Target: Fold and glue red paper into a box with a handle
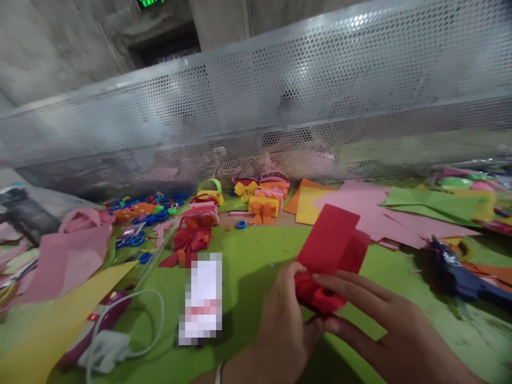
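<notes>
A red folded sheet [330, 234], paper or felt, stands tilted above the green tabletop, its lower end bent into a small loop. My left hand [286, 314] grips its lower left side, thumb and fingers closed on it. My right hand [376, 314] pinches the lower right part, fingers across the loop and thumb underneath. Some of the fold is hidden behind my fingers. Left of my hands lies a blurred-out white object [204, 296]. Farther back is a red bow piece [192, 240].
A dark blue glue gun [464, 272] lies at right. Coloured sheets [352, 202] and small bow-trimmed bags [264, 205] line the back, before a perforated metal barrier [248, 106]. At left are a white charger with cable [108, 349], a yellow sheet [76, 320] and blue-handled scissors [134, 240].
</notes>
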Demonstrator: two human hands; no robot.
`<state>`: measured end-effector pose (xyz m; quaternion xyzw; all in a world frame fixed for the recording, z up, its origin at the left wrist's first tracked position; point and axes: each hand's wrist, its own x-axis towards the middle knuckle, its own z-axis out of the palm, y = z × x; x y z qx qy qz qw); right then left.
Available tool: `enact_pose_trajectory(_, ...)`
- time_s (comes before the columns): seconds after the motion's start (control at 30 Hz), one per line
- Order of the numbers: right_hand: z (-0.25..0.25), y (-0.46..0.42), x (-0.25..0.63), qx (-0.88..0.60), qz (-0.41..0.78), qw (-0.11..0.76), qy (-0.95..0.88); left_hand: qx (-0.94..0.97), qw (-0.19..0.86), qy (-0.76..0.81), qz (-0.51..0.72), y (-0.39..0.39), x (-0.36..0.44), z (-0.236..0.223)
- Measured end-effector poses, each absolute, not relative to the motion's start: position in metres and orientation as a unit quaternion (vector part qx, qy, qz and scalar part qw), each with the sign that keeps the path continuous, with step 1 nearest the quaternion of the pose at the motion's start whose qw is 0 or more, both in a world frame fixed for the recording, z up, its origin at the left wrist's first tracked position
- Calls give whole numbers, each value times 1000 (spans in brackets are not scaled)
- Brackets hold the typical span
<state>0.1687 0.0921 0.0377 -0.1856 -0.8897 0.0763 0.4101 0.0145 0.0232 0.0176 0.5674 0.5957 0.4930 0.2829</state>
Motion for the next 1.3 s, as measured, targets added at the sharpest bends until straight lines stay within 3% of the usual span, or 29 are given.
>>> enact_pose_trajectory(0.17,19,90,161,-205,63,457,-863,565,291,597,489,22,16,14)
enact_pose_trajectory(0.33,16,98,166,-208,101,458,-858,372,534,473,594,30,20,26)
enact_pose_trajectory(0.4,17,100,169,-194,129,447,-863,299,569,476,600,35,18,29)
enact_pose_trajectory(0.53,14,104,172,-168,180,417,-875,298,525,566,561,40,12,30)
enact_pose_trajectory(0.73,11,106,174,-170,201,398,-879,385,481,584,528,40,11,24)
enact_pose_trajectory(1.07,13,110,173,-164,146,431,-875,409,415,637,505,38,13,25)
enact_pose_trajectory(1.3,12,110,173,-184,160,438,-865,326,507,584,543,43,13,21)
